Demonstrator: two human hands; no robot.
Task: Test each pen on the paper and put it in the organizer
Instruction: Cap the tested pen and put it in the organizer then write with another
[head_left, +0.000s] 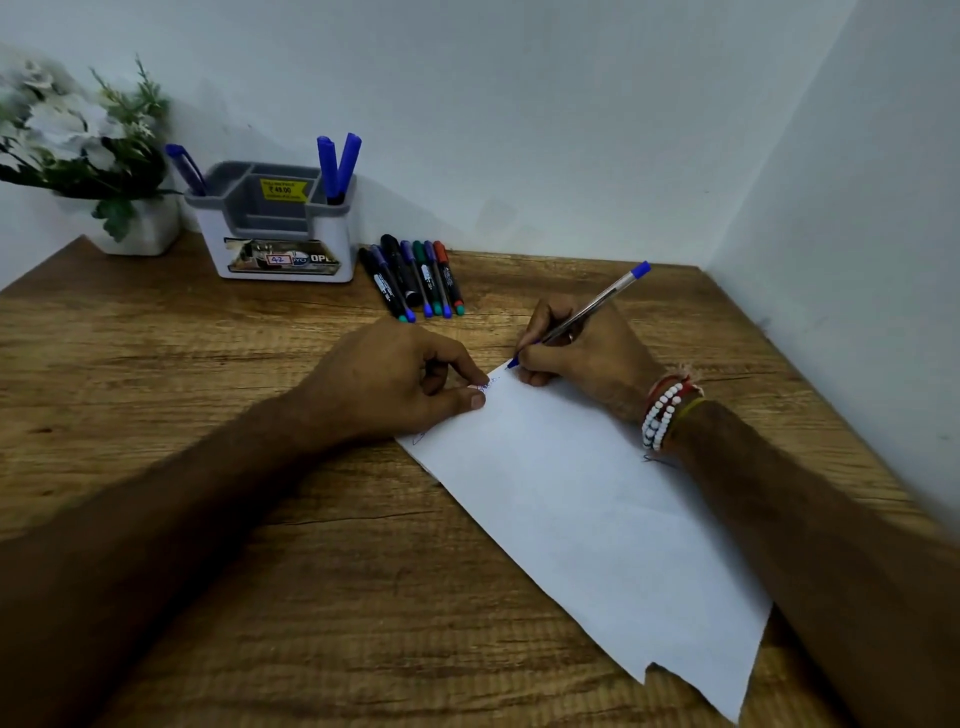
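One organizer (280, 228) at back of table (208, 364). Three blue pens in it: one (184, 166) in left compartment, two (337, 163) in right. Seven markers (415, 280) lie in row just right of organizer. One paper (571, 493) in front of organizer, to its right. Right hand (576, 348) grips one blue pen (582, 319), tip on paper's far corner. Left hand (395, 379), fingers curled, thumb and forefinger pinning same corner. One potted plant (88, 140) left of organizer.
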